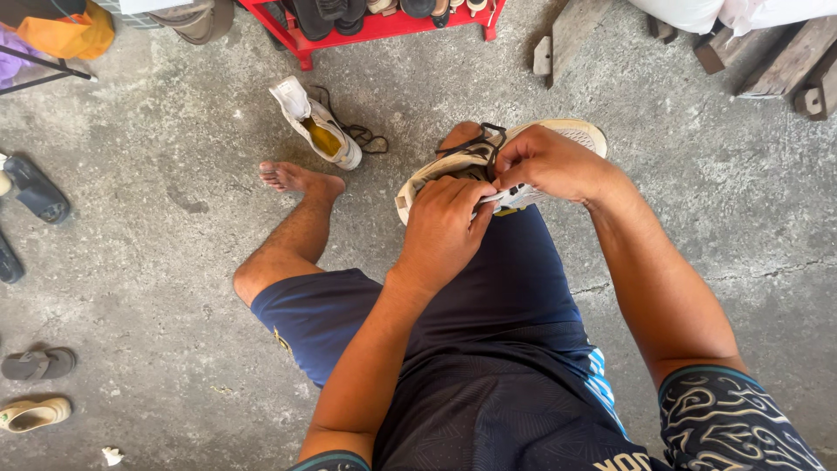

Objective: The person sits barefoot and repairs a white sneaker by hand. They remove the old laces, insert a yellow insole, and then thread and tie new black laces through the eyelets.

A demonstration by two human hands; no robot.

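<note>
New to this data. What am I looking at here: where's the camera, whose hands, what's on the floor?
There is no machine here. One camera sits on a person's head and looks down, so you see their own arms, dark blue shorts and bare legs as they sit over a concrete floor.

Both hands meet at a white sneaker resting on the raised right knee. The left hand and right hand pinch its dark laces.

On the floor: a second white sneaker lying with its laces loose, beside the bare left foot. Sandals lie at the left edge. A red shoe rack stands at the top, and wooden pieces at top right.
</note>
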